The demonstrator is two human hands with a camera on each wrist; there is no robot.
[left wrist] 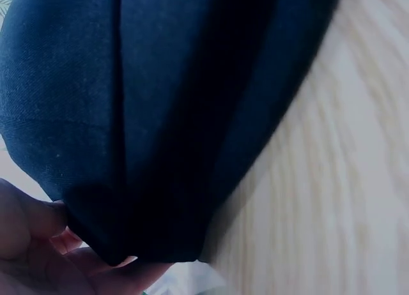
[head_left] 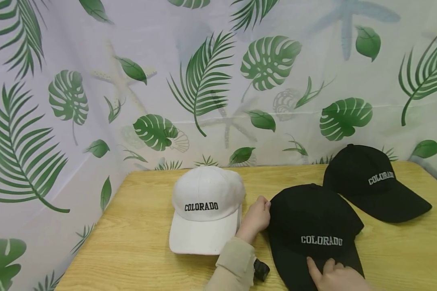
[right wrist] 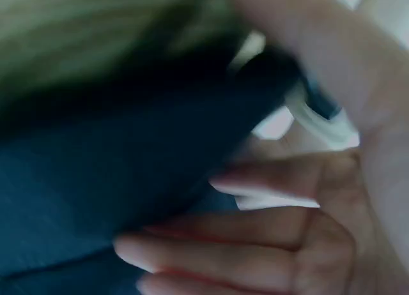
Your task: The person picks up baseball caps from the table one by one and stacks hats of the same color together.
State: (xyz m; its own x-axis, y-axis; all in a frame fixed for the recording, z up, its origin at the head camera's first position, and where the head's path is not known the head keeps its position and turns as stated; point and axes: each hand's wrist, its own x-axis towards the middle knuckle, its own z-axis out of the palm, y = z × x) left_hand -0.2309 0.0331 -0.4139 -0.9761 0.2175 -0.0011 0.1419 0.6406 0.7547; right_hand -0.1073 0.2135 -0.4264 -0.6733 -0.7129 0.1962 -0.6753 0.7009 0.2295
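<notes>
A black cap [head_left: 313, 210] with white "COLORADO" lettering lies on the wooden table, its brim toward me. My left hand [head_left: 256, 216] pinches the left side of its crown between thumb and fingers. That pinch shows again in the left wrist view, where the hand [left wrist: 70, 250] holds the dark fabric edge [left wrist: 166, 148]. Over the brim is my right hand [head_left: 336, 277], fingers extended and touching it. In the blurred right wrist view, the fingers [right wrist: 243, 250] lie against the dark brim [right wrist: 128, 167], with the thumb spread apart from them.
To the left sits a white cap [head_left: 207, 210] with black "COLORADO" lettering, close beside my left forearm. Another black cap [head_left: 371, 182] stands behind on the right, touching or nearly touching the first. A leaf-printed cloth [head_left: 211, 81] hangs behind the table [head_left: 131, 242].
</notes>
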